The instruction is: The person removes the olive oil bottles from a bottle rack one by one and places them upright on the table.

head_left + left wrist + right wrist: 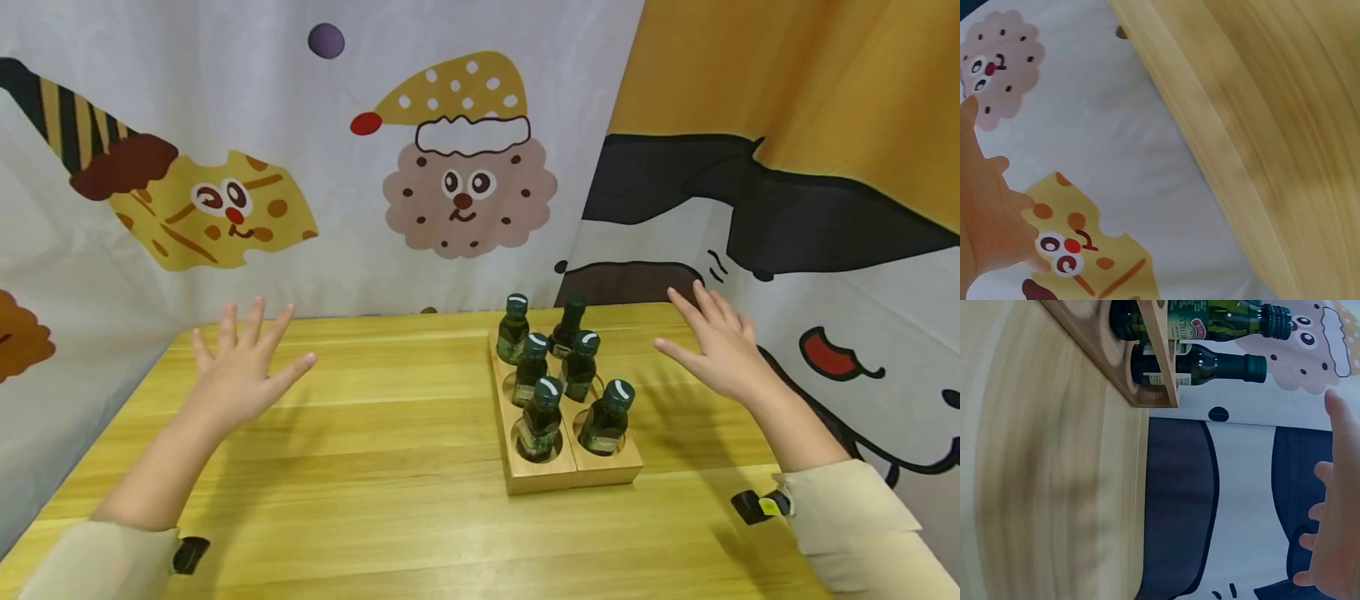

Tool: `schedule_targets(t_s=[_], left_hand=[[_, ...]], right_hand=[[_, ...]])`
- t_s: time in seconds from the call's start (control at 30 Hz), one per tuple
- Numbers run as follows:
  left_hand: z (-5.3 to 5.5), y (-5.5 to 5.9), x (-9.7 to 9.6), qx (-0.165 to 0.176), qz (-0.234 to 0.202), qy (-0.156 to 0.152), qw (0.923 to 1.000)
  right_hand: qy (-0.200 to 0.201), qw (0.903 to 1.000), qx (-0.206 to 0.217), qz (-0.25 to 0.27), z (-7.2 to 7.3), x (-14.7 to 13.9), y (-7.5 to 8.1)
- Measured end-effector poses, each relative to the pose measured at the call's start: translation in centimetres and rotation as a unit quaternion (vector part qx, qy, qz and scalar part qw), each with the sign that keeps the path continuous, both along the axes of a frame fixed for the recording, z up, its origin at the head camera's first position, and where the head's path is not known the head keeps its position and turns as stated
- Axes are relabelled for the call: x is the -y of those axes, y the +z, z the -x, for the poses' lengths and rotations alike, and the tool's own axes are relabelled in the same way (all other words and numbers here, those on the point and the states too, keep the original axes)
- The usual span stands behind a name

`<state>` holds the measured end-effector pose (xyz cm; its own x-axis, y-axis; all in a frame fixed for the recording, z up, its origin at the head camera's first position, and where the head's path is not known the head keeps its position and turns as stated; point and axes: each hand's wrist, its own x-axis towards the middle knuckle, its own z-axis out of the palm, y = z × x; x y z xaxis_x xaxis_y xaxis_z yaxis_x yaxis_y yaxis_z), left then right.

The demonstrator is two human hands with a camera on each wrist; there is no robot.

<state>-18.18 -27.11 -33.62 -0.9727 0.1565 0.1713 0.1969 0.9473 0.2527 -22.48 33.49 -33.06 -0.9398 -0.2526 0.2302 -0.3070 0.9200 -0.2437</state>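
Observation:
My left hand is raised over the left part of the table, fingers spread and holding nothing. On the other side, my right hand hovers with spread, straight fingers, right of a light wooden rack and apart from it. Several small dark green glass bottles with green caps stand upright in the rack's round holes, among them a front-left bottle and a front-right bottle. In the right wrist view, a labelled bottle and a slimmer one show behind the rack's side.
A white curtain with cartoon food prints hangs behind the table and along the left. At the right hangs an orange, black and white printed cloth. Dark straps show at the cream sleeves.

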Motion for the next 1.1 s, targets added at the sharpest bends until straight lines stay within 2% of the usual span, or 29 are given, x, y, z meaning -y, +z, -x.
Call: schedule_targets(t_s=[0.23, 0.5, 0.73, 0.93, 1.1], left_hand=[[-0.9, 0.2, -2.3, -0.036, -0.04, -0.017, 0.9984], [-1.9, -0.3, -6.1, -0.085, -0.105, -0.053, 0.9894], [-2.3, -1.0, -9.3, -0.113, -0.178, -0.087, 0.9736], [-2.7, -1.4, -12.4, -0.118, -0.236, -0.113, 0.958], [-2.9, -1.9, -14.6, -0.116, -0.276, -0.14, 0.9439]], right_hand=[[0.035, 0.9966, -0.035, 0.066, -1.6, -0.2, -0.5], [0.088, 0.982, -0.043, 0.162, -3.3, -0.3, -2.1], [0.1, 0.9692, -0.022, 0.224, -4.2, -0.3, -4.3], [0.113, 0.9586, 0.005, 0.261, -4.9, -0.1, -5.8], [0.14, 0.9491, 0.017, 0.282, -5.1, 0.2, -7.0]])
